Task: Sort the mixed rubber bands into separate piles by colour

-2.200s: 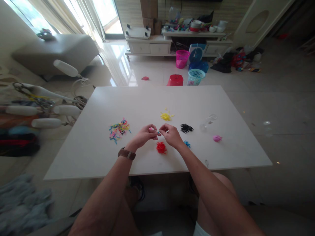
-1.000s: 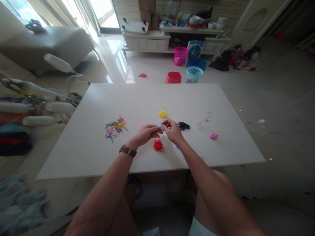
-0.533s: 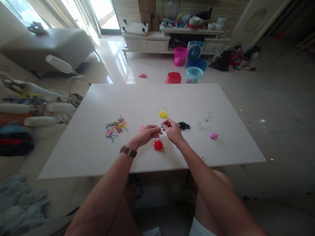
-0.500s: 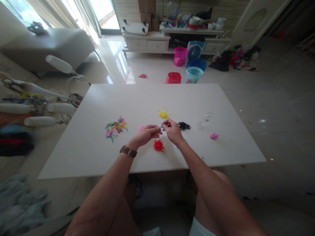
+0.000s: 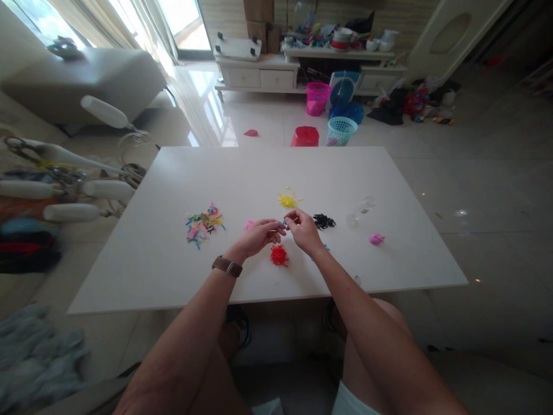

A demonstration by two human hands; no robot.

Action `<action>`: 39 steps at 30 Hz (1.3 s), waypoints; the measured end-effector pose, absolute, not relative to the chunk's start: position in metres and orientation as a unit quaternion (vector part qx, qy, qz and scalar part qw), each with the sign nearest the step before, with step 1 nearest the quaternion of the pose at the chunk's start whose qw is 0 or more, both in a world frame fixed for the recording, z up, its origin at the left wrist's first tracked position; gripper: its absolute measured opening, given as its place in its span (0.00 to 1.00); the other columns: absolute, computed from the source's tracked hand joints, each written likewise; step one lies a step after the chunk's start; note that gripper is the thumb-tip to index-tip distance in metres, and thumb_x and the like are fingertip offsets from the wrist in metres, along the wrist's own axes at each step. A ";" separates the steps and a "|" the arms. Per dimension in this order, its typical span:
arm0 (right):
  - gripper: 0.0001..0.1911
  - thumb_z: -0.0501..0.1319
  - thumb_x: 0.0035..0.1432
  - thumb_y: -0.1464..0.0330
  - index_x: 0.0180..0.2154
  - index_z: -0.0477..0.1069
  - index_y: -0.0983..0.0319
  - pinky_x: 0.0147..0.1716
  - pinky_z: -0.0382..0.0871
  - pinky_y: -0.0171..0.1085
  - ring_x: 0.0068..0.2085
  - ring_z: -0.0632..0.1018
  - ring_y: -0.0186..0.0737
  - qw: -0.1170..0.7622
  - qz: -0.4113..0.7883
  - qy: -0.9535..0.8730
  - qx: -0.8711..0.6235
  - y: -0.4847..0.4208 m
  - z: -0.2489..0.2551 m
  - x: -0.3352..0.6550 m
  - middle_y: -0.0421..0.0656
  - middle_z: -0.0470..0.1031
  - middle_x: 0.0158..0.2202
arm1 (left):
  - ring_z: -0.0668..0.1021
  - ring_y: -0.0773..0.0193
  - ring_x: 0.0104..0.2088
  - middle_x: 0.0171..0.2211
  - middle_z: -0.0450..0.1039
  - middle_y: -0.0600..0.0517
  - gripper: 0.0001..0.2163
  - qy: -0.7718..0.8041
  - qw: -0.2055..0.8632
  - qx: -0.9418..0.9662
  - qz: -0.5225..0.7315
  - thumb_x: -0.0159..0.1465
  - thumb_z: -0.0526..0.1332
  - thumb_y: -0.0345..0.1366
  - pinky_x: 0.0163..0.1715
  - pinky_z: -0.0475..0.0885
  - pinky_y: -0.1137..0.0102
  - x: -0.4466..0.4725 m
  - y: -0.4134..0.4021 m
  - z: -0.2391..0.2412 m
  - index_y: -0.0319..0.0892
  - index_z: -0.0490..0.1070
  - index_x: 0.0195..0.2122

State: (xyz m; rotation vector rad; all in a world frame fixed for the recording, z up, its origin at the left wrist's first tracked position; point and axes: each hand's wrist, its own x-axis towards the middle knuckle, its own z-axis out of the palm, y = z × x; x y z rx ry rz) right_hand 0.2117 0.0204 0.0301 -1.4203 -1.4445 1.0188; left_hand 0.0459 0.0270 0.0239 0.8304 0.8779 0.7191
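Observation:
My left hand and my right hand meet above the white table, fingertips pinched together on a tiny blue piece. The left wrist wears a brown watch strap. A red pile lies just below the hands. A yellow pile sits beyond them and a black pile lies right of my right hand. A mixed coloured heap lies to the left. A bit of pink shows by my left fingers.
A pink clump and a clear small bottle lie at the table's right. A drying rack stands left of the table. Red, teal and pink baskets stand on the floor beyond.
The hands have stayed pinched together at the same spot; the view shifted slightly. The blue pile by my right wrist is now mostly hidden.

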 end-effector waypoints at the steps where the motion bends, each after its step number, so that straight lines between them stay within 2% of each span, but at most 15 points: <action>1: 0.06 0.58 0.57 0.64 0.31 0.69 0.59 0.32 0.68 0.36 0.30 0.75 0.36 0.423 0.407 -0.578 -0.567 0.020 0.031 0.212 0.39 0.75 0.30 | 0.73 0.70 0.26 0.32 0.77 0.47 0.12 0.403 0.763 0.383 0.330 0.58 0.69 0.41 0.27 0.67 0.73 0.046 0.027 0.024 0.35 0.75 0.35; 11: 0.06 0.58 0.57 0.64 0.32 0.71 0.59 0.33 0.68 0.35 0.30 0.76 0.36 0.412 0.405 -0.579 -0.575 0.022 0.031 0.214 0.38 0.75 0.31 | 0.72 0.72 0.25 0.30 0.76 0.49 0.13 0.400 0.756 0.410 0.318 0.55 0.72 0.41 0.28 0.67 0.74 0.049 0.027 0.022 0.36 0.76 0.33; 39: 0.06 0.58 0.57 0.64 0.31 0.68 0.59 0.31 0.68 0.36 0.28 0.76 0.36 0.434 0.440 -0.526 -0.584 0.024 0.030 0.213 0.38 0.75 0.28 | 0.70 0.72 0.25 0.28 0.74 0.51 0.06 0.404 0.742 0.421 0.331 0.56 0.67 0.35 0.27 0.63 0.73 0.047 0.028 0.024 0.38 0.73 0.31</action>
